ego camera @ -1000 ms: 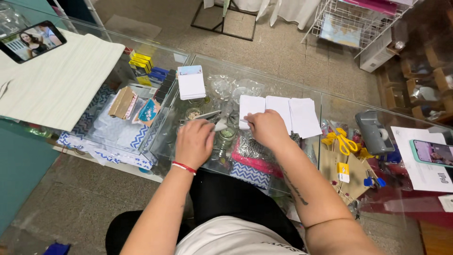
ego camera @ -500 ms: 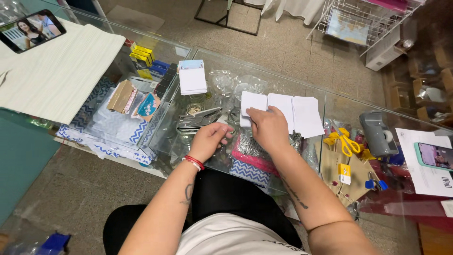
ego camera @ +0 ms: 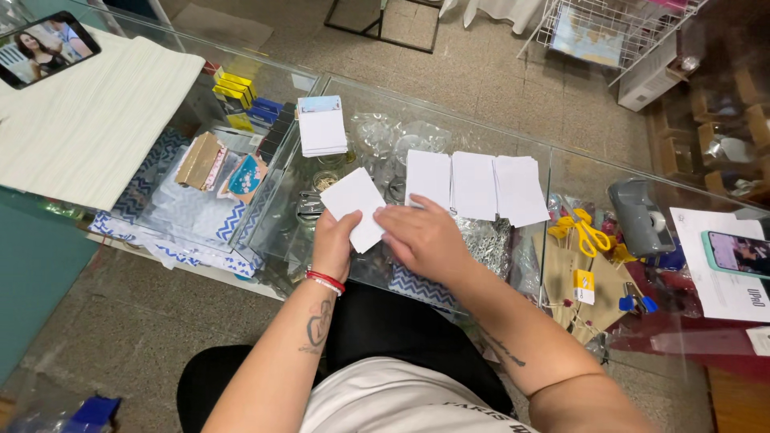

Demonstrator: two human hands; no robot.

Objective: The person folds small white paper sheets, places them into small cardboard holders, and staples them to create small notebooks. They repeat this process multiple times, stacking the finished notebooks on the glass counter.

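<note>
Hands met over a glass counter (ego camera: 481,120); the left hand (ego camera: 335,244) was closed on a blank white card (ego camera: 355,207), fingers curled under its lower edge and thumb on top, so that the card stood tilted above the glass; the right hand (ego camera: 425,238) lay flat just beside it, fingertips touching the card's right edge, fingers loosely together and clamped on nothing that could be seen. A red bracelet (ego camera: 325,281) circled the left wrist.

Beyond the right hand, three more white cards (ego camera: 475,186) lay side by side in a row on the glass, edges touching or slightly overlapping; a stack of white cards (ego camera: 322,127) sat farther back and to the left, well apart from the row. Yellow scissors (ego camera: 587,234) lay to the right of the row, and a grey tape dispenser (ego camera: 638,216) stood just beyond them; a phone (ego camera: 738,252) with a lit screen rested on a white sheet near the right edge. At the far left, another phone (ego camera: 44,46) lay on a pale striped mat (ego camera: 88,128). Under the glass, small boxes and blue-and-white zigzag cloth (ego camera: 188,228) showed through; what else lay there was too cluttered to tell.
</note>
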